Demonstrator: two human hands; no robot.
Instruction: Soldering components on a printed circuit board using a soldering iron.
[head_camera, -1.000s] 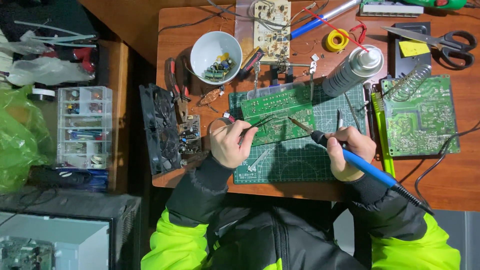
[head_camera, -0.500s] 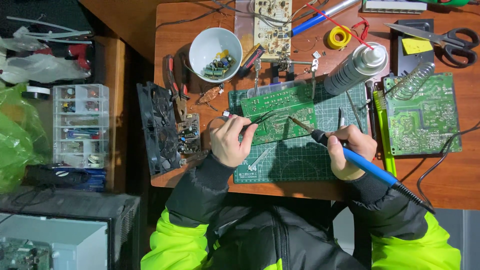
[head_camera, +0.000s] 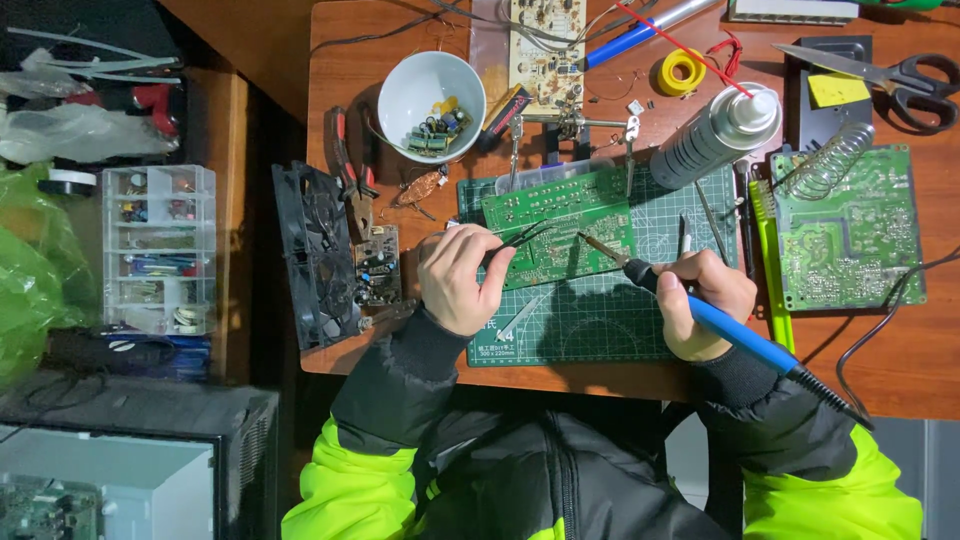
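Our fingers (head_camera: 478, 262) on the left hand (head_camera: 458, 282) are closed around thin black tweezers (head_camera: 522, 238), whose tips rest on the green rectangular circuit board (head_camera: 560, 222) lying on the dark green gridded cutting mat (head_camera: 590, 320) at the middle of the brown wooden table (head_camera: 930, 370). Well left of that hand stands a clear plastic drawer box of small parts (head_camera: 158, 250), and just beside our wrist lie a black fan frame (head_camera: 315, 255) and a small brown component board (head_camera: 376, 265); a white round bowl of loose parts (head_camera: 432, 95) sits above them. Moving right, the right hand (head_camera: 700, 300) is wrapped tight on the blue-handled soldering iron (head_camera: 740, 335), its metal tip (head_camera: 600, 248) angled down towards the board near the tweezers. We judge the closeness the main hazard — a slip of the iron could touch the left fingertips or bridge neighbouring joints. Farther right, a grey spray can with a white cap (head_camera: 715, 135) lies just above the iron — heat near it would be unwise — and the iron's dark cord (head_camera: 880, 330) could snag on the second green board (head_camera: 845, 240) beyond.
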